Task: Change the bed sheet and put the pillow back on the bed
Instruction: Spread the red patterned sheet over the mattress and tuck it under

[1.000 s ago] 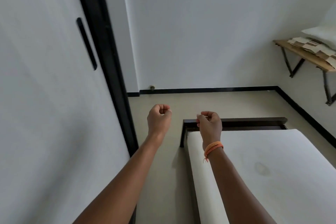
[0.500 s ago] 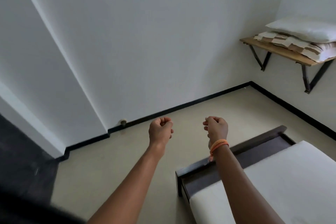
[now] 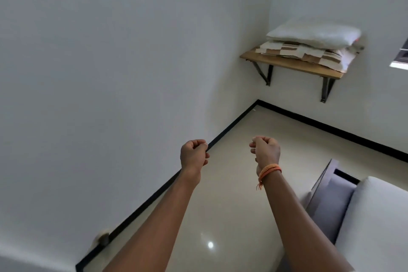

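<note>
A white pillow [image 3: 313,32] lies on top of a folded beige-and-brown checked sheet [image 3: 302,53] on a wall shelf at the upper right. The bare white mattress [image 3: 379,225] shows at the lower right, on a dark bed frame [image 3: 329,196]. My left hand [image 3: 193,155] and my right hand [image 3: 266,151] are held out in front of me over the floor, both curled into fists and holding nothing. An orange thread band circles my right wrist.
The wooden shelf [image 3: 287,64] hangs on black brackets in the room's far corner. White walls with a black skirting line [image 3: 223,131] bound the cream tiled floor [image 3: 242,205]. A small doorstop [image 3: 102,237] sits near the skirting at the lower left.
The view has swung to the right, away from the wardrobe door. The shelf with pillow and sheet has come nearer to the centre. Both fists stay raised and closed.
</note>
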Available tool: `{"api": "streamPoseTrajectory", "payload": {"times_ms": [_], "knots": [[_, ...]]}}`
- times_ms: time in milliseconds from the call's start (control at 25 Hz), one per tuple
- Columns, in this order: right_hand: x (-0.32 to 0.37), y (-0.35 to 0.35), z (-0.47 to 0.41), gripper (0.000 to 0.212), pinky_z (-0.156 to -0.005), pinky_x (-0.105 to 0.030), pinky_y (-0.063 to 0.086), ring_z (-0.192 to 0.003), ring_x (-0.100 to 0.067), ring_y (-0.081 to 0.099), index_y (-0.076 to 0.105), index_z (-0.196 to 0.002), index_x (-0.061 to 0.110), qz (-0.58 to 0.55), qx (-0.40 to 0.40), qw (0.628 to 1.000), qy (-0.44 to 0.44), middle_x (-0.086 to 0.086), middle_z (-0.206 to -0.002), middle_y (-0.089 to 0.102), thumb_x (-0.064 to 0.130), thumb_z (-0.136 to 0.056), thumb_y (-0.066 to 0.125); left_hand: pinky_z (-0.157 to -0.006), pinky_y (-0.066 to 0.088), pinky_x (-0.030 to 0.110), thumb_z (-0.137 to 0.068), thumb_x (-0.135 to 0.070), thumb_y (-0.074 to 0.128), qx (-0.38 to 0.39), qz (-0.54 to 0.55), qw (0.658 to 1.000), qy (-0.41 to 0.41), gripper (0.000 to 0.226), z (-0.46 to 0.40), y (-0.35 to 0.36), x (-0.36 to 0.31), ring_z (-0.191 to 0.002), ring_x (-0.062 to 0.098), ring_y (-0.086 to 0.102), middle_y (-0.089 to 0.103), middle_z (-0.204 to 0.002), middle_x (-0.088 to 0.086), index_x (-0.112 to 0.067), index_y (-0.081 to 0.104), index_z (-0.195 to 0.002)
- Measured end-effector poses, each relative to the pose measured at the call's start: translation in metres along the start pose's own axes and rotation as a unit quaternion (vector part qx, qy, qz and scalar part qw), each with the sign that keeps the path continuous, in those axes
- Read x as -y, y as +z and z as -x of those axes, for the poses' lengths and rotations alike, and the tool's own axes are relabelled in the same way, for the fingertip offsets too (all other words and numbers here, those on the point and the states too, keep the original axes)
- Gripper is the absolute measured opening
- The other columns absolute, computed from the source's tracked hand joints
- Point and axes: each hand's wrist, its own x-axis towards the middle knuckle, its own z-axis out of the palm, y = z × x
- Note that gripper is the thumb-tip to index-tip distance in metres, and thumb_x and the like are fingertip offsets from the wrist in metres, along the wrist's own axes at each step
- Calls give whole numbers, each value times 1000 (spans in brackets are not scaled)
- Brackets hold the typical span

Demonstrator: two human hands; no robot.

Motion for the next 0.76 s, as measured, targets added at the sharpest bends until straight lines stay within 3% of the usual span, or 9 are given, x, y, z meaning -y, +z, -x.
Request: {"api": "streamPoseTrajectory", "payload": {"times_ms": [320, 560, 760], "knots": [[48, 107, -123, 8, -54, -21, 39, -63, -12, 53, 60, -97, 9, -25, -131, 991, -28, -6, -79, 64, 9, -91, 56, -60, 48, 27, -92, -11, 59, 161, 8, 987, 21, 7, -194, 80, -95, -69, 16, 57, 62, -86, 1, -12, 63, -98], [73, 72, -244, 7, -50, -20, 38, -62, -11, 54, 60, -98, 9, -43, -253, 965, -50, -9, -81, 64, 9, -91, 58, -57, 47, 25, -93, -13, 60, 285, -12, 958, 7, 4, -269, 214, -109, -67, 15, 57, 61, -85, 0, -13, 62, -97], [135, 41, -386, 10, -42, -16, 35, -57, -11, 51, 57, -82, 15, -88, -305, 946, -64, -9, -77, 62, 8, -89, 59, -56, 46, 24, -94, -16, 61, 340, -59, 939, -4, 2, -330, 363, -135, -64, 13, 57, 62, -83, 0, -17, 61, -93]]}}
